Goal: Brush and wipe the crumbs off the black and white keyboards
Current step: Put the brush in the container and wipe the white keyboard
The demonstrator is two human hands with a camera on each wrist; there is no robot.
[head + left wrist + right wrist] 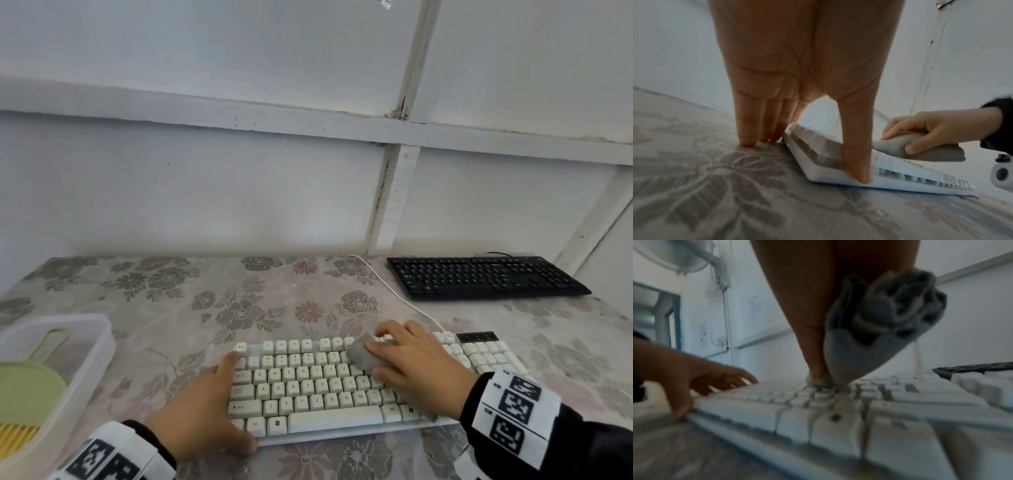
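The white keyboard (315, 387) lies at the table's front on a floral cloth. My left hand (219, 404) braces its left end: the straight fingers (748, 129) stand on the table beside its left edge, and the thumb (857, 154) presses its front edge. My right hand (411, 359) grips a bunched grey cloth (359, 356) and presses it on the upper middle keys. In the right wrist view the cloth (879, 321) bulges from my palm and touches the keys (818, 426). The black keyboard (479, 275) sits untouched at the back right.
A clear plastic bin (99, 342) at the front left holds a green dustpan (27, 383) and a yellow brush. The white keyboard's cable (394, 294) runs back towards the wall. A few brown crumbs (962, 197) lie by the keyboard's front edge.
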